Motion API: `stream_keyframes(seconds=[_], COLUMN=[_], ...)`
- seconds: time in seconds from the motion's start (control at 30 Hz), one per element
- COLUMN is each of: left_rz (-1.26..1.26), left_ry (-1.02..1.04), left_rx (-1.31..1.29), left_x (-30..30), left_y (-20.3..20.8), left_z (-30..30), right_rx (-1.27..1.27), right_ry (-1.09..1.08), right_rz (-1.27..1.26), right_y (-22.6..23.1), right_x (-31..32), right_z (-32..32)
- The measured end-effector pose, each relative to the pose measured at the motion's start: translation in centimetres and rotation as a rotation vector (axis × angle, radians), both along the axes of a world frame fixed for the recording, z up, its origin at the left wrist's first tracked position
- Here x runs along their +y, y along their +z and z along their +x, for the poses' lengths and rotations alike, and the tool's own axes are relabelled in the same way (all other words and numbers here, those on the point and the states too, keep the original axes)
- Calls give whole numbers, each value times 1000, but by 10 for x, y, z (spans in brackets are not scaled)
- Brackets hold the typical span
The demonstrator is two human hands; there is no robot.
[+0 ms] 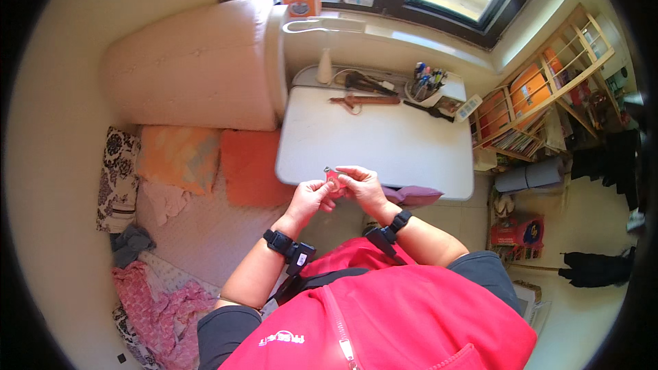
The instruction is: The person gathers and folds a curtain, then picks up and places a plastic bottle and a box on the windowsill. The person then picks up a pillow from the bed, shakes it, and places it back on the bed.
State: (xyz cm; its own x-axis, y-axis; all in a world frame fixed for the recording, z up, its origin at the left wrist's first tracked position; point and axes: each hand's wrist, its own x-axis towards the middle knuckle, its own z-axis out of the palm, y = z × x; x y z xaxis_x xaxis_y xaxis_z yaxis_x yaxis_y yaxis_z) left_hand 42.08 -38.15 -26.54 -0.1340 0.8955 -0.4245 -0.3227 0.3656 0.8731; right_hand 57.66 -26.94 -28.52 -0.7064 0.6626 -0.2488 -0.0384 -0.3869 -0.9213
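Between my two hands, in front of the near edge of the white desk (384, 144), is a small pinkish-red object (333, 179) with a dark metal-looking clip at its top. Its exact kind is too small to make out. My left hand (310, 202) pinches it from the left with thumb and fingers. From the other side, my right hand (364, 190) closes on it as well, its thumb against the face and its fingers partly behind. Black straps with small dark boxes circle both wrists. A purple cushion-like item (418, 195) lies just beyond my right hand.
Along the desk's back stand a white lamp (325, 68) and a pen holder (426, 89), near a brown strap-like item (370, 101). At left are a bed with an orange cushion (250, 164) and a pink blanket (157, 301). A wooden rack (548, 89) stands right.
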Motion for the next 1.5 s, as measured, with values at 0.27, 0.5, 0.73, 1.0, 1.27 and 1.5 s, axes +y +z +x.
stream_keyframes(seconds=[0.27,0.5,0.73,1.0,1.27,1.5], left_rz=[-94,-132,-239,-596,-707,-733], left_ry=[-123,-137,32,703,828,659], left_rx=[-217,-97,115,224,141,294], left_x=[143,193,160,-56,-146,-184], left_y=[-21,-23,-41,-81,-90,-121], left_z=[101,150,118,105,175,193], right_rx=[30,85,-108,-336,-502,-688], right_ry=[68,60,-550,-907,-764,-770], right_rz=[-121,-49,-169,-136,41,697], right_y=[-3,-18,-100,-142,-165,-147], right_x=[131,167,344,566,599,569], right_z=[116,162,213,212,228,245])
